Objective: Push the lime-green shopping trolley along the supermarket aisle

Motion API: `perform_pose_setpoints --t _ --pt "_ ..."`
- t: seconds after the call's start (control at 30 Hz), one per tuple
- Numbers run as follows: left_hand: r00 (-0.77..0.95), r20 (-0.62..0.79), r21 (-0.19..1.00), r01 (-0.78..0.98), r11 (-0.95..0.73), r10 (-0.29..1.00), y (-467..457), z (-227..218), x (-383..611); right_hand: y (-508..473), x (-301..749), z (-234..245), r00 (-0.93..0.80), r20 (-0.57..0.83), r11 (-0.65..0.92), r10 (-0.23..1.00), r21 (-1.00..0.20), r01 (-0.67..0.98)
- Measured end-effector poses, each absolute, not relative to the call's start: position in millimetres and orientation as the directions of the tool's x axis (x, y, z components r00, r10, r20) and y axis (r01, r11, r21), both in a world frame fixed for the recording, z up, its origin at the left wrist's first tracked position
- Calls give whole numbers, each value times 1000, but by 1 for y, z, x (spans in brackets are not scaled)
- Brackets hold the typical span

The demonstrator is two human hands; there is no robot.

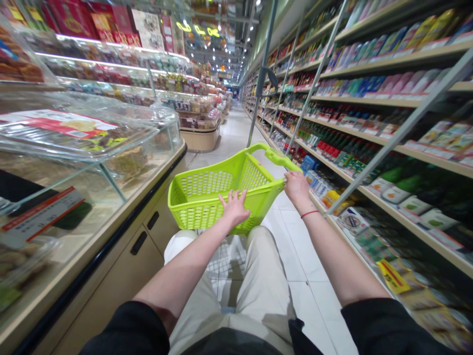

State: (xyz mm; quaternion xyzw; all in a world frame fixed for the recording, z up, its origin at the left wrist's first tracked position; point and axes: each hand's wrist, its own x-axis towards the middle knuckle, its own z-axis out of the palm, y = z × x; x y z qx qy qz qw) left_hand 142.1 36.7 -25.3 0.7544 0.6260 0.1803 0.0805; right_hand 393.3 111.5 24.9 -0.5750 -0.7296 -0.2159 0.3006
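A lime-green plastic shopping basket [265, 202] with perforated walls hangs tilted in front of my legs, above the floor. No goods are visible inside it. My right hand [296, 190], a red string at its wrist, is closed around the basket's handle [283, 160] near its lower end. Against the near wall and rim lies my left hand [235, 211], its fingers spread out rather than wrapped round anything. Part of the basket's underside is hidden behind my knees.
A glass-sided display counter [107, 182] with packed food runs close on the left. Tall shelves [373, 133] of bottles and packets line the right, fronted by slanting grey metal posts [402, 128]. Between them a tiled aisle [236, 123] leads away past a rounded display stand [199, 138].
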Motion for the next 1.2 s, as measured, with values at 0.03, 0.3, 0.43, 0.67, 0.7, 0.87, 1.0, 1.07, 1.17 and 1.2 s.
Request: perform_pose_setpoints --t 0.03,0.3,0.43,0.67,0.7,0.87,1.0,1.07,1.17,1.2 --pt "145 170 342 919 -197 975 37 -24 144 110 392 25 -150 689 239 709 -35 970" --pt "245 138 341 898 -279 960 42 -15 167 97 367 25 -108 665 160 739 -17 987" --pt "195 160 366 899 -242 968 47 -13 175 84 339 12 -191 624 210 757 43 977" --pt "154 151 386 900 -202 976 51 -13 177 84 345 -5 -388 586 428 711 78 901" --pt "155 152 390 898 -203 976 51 -14 176 89 355 -2 -367 600 415 711 63 907" --pt "172 155 397 891 -221 973 51 -15 173 113 402 17 -229 678 332 698 -23 943" --pt "175 153 399 890 -223 973 50 -14 172 113 404 21 -189 710 303 679 -36 952" --pt "173 147 400 890 -219 974 50 -13 171 107 392 18 -184 713 281 677 -19 959" --pt "166 137 406 890 -208 977 49 -11 171 97 365 9 -211 687 281 695 10 960" --pt "164 137 408 889 -207 977 49 -11 170 94 357 6 -231 676 290 699 26 957"
